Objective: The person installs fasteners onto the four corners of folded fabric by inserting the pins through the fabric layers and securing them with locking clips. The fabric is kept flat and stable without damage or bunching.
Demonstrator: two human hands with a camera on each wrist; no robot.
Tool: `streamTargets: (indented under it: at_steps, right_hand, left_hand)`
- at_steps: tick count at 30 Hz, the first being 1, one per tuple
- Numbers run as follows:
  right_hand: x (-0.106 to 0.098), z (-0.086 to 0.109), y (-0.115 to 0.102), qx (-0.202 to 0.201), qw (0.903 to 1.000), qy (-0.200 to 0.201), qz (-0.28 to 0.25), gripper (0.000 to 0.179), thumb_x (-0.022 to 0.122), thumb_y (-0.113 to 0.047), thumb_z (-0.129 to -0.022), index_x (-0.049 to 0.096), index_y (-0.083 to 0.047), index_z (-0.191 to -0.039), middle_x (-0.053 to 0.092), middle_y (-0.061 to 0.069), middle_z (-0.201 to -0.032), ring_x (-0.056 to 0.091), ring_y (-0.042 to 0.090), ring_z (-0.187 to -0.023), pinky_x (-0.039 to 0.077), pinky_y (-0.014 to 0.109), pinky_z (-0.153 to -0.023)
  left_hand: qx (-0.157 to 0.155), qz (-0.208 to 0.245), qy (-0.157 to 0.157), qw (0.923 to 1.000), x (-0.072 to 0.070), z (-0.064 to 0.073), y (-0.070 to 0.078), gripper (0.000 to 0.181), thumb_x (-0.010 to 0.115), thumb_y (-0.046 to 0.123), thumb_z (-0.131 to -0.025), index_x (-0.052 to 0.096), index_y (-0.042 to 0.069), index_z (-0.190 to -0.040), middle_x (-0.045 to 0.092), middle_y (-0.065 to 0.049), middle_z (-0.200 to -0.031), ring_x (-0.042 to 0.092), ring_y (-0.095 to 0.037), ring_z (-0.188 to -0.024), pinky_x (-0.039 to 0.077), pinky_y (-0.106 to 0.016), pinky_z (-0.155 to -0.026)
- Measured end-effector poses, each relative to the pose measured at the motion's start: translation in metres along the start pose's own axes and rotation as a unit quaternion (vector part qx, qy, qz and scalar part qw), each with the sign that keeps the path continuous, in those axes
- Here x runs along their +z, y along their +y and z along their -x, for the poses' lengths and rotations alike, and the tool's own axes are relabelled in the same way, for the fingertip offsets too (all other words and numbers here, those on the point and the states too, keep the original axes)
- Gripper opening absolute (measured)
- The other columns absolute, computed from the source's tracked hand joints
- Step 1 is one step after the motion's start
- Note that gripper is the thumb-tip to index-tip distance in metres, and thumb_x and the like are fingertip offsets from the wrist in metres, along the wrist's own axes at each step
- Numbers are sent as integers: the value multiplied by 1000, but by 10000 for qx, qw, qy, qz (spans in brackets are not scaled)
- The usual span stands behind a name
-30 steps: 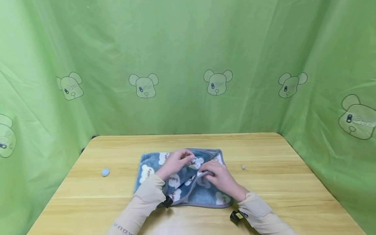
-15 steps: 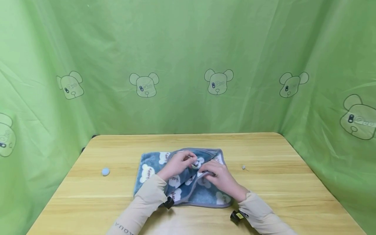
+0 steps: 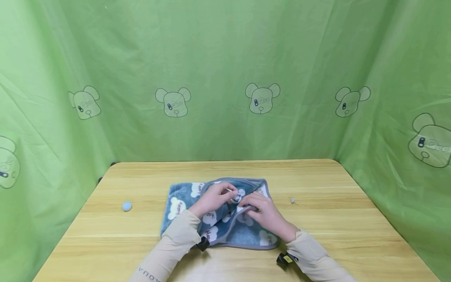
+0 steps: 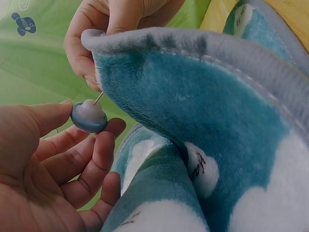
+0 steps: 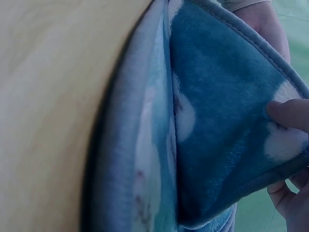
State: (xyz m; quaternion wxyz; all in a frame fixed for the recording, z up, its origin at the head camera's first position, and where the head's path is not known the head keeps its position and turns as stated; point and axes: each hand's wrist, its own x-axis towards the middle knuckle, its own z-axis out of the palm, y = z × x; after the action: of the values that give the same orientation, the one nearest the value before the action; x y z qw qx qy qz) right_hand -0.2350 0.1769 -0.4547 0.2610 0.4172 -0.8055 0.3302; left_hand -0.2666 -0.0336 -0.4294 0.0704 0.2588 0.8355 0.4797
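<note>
Compared with a second ago, we see the left hand (image 3: pixel 215 198) shifted slightly toward 4 o'clock, closer to the right hand (image 3: pixel 262 211), which looks unmoved. We judge that this lines up the round blue cap (image 4: pixel 89 117) with the thin pin (image 4: pixel 98 97) poking from the blanket's edge; the pin reaches the cap's white knob, though we cannot tell whether it has entered.

The left grip pinches the cap between thumb and fingers; the right grip pinches the edge of the blanket (image 3: pixel 223 227), which lies folded mid-worktop (image 3: pixel 338 211).

Around the blanket we find a light-blue round piece (image 3: pixel 127 206) at 9 o'clock and a tiny pale piece (image 3: pixel 292 201) near 3 o'clock. Loose folds crowd the hands, and fingers largely hide the cap from the head view.
</note>
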Motion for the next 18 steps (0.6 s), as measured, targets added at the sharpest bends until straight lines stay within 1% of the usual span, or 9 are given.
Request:
streamTargets:
  at_steps: [3, 8, 12, 18]
  right_hand:
    - [0, 0, 0, -11, 10000, 27, 7, 24, 75, 1, -76, 71, -16, -91, 71, -6, -90, 62, 9, -86, 49, 21, -77]
    - [1, 0, 0, -48, 10000, 65, 21, 24, 74, 2, -75, 70, -16, -91, 71, -5, -89, 63, 10, -86, 49, 21, -77]
    - [1, 0, -1, 44, 10000, 60, 23, 23, 74, 1, -75, 70, -16, -90, 71, -6, -89, 63, 10, -87, 49, 20, -77]
    - [1, 1, 0, 164, 9998, 99, 79, 25, 75, 3, -74, 71, -16, -90, 71, -6, -89, 62, 10, -85, 50, 22, -75]
  left_hand:
    - [-13, -34, 11, 10000, 1, 0, -1, 22, 58, 27, -98, 67, 10, -107, 72, -7, -94, 65, -12, -74, 51, -25, -71]
    - [-26, -113, -4, 9999, 2, 0, -1, 22, 59, 30, -97, 68, 12, -107, 72, -6, -93, 66, -14, -74, 52, -25, -71]
    - [-18, -166, 11, 9999, 2, 0, 0, 22, 59, 30, -97, 68, 12, -106, 73, -6, -90, 66, -14, -73, 51, -25, -70]
    - [12, -167, -5, 9999, 5, 0, 0, 22, 60, 30, -97, 69, 11, -105, 72, -5, -91, 64, -11, -73, 51, -25, -68]
